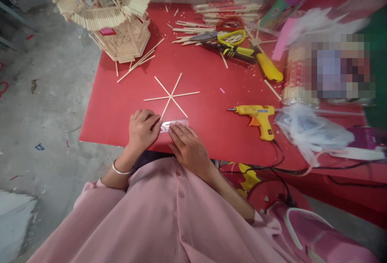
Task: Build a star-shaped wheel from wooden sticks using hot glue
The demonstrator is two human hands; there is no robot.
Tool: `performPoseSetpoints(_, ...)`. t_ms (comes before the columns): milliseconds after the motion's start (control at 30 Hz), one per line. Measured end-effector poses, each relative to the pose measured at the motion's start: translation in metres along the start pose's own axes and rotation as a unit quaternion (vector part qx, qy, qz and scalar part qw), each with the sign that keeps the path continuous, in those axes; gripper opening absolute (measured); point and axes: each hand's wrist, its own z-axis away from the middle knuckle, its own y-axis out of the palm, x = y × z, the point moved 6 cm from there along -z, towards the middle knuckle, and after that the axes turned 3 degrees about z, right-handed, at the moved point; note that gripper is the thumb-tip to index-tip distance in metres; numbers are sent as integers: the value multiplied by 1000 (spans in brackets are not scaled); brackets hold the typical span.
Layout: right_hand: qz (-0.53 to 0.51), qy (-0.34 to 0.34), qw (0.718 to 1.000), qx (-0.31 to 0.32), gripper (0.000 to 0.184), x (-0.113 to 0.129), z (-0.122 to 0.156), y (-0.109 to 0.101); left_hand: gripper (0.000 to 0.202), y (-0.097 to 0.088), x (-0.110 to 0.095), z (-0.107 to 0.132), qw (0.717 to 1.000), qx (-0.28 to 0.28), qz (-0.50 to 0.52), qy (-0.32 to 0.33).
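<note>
On the red table, a clear ruler point(184, 122) lies near the front edge. My left hand point(143, 130) is closed at its left end, fingers bent and the tips pressed together. My right hand point(191, 145) rests flat on the ruler with fingers stretched out, covering part of it. Just beyond, thin wooden sticks form a six-armed star point(171, 97); its lower left arm ends close to my left fingertips. Whether any small piece is under my fingers is hidden.
A yellow glue gun point(260, 117) lies to the right, its cord running off the front edge. Scissors point(231, 37), a yellow-handled cutter point(269, 66) and stick piles point(229, 11) are farther back. A stick-built pagoda model point(121, 37) stands back left. Plastic bags point(308, 130) lie at right.
</note>
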Motion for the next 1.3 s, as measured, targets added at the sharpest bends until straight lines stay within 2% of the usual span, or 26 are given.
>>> performPoseSetpoints(200,-7,5,1000,6,49,0,0,0,22,1,2,-1,1000,18,9,-10)
performPoseSetpoints(500,-22,3,1000,5,50,-1,1,1,21,0,2,-1,1000,15,10,-5)
performPoseSetpoints(633,-48,10,998,-35,49,-5,3,-5,21,1,1,-1,1000,15,10,-9)
performPoseSetpoints(800,15,92,984,-153,36,-28,4,-25,22,1,0,0,1000,12,3,-9)
performPoseSetpoints(900,65,135,977,-153,32,-47,1,-26,22,1,1,0,1000,7,2,-8)
performPoseSetpoints(1033,63,147,976,-146,38,-61,-1,-22,21,1,2,1,1000,11,10,-13)
performPoseSetpoints(1300,64,140,976,-152,35,-62,0,-20,22,0,0,0,999,23,12,-22)
